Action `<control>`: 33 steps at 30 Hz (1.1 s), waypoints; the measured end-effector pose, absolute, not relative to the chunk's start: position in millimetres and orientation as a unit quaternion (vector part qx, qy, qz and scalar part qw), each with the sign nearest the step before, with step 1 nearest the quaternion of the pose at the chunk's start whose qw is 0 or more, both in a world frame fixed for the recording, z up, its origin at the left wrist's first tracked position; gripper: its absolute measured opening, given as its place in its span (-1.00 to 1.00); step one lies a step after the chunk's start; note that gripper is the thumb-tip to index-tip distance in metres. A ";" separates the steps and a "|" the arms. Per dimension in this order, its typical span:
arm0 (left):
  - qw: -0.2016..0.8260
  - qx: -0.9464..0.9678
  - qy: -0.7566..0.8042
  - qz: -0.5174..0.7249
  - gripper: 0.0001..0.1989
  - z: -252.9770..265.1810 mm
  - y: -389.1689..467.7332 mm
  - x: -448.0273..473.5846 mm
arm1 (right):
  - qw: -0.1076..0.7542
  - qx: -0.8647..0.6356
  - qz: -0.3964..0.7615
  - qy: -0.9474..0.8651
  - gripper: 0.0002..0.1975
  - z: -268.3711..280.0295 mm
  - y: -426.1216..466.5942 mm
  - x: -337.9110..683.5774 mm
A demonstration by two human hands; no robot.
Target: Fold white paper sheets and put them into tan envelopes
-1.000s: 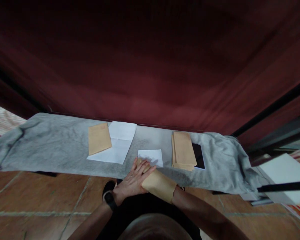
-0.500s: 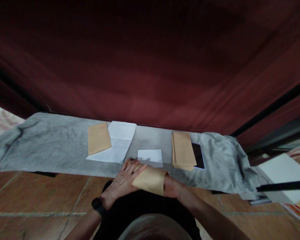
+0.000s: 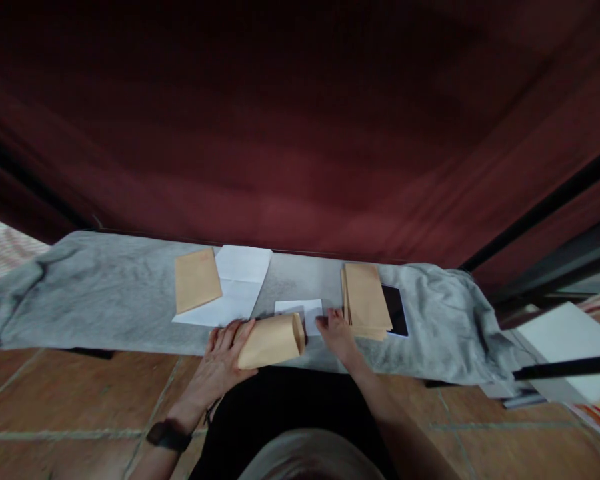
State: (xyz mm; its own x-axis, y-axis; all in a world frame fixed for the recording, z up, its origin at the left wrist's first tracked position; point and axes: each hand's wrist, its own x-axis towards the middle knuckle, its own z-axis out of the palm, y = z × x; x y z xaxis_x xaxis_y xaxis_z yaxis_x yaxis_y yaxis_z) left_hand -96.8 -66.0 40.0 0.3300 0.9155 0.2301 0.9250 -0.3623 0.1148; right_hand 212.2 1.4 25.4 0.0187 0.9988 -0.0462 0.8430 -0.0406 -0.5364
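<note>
My left hand (image 3: 229,353) is closed around a brown paper envelope (image 3: 273,342), whose mouth gapes toward the right. The envelope bulges and overlaps the lower left part of a folded white sheet (image 3: 313,312) lying on the grey cloth. At the right edge of that sheet is my right hand (image 3: 341,335), fingers slightly apart, thumb side at the paper; I cannot tell whether it touches. Just right of this hand lies a stack of brown envelopes (image 3: 369,297).
A grey cloth (image 3: 120,293) covers the narrow bench. On its left, another brown envelope (image 3: 197,280) overlaps an unfolded white sheet (image 3: 243,283). A dark tablet or phone (image 3: 397,311) lies partly under the envelope stack. A dark red curtain (image 3: 290,167) hangs behind. White boxes (image 3: 573,347) stand at far right.
My right hand has come out of the envelope's open end and moved up to the white sheet. My left hand has shifted left and slightly forward with the envelope.
</note>
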 end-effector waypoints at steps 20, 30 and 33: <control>0.038 -0.757 -0.639 -0.131 -0.02 27.8 -71.7 -84.8 | 0.208 -0.730 0.226 -0.611 -0.81 20.0 11.6 189.2; 0.035 -0.757 -0.639 -0.130 -0.03 19.1 -69.4 -87.1 | 0.470 -0.655 0.248 -0.538 -0.81 42.8 7.1 237.1; 0.034 -0.755 -0.642 -0.126 -0.01 19.5 -68.8 -85.6 | 0.521 -0.630 0.254 -0.516 -0.75 48.6 4.0 247.3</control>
State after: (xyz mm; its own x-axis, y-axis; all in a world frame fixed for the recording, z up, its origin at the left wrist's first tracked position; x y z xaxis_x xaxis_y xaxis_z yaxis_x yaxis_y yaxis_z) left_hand -85.6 -68.8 19.5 0.1434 0.9614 0.2348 0.9787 -0.1730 0.1106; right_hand 247.3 4.0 48.6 0.3375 0.9159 0.2174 0.3859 0.0761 -0.9194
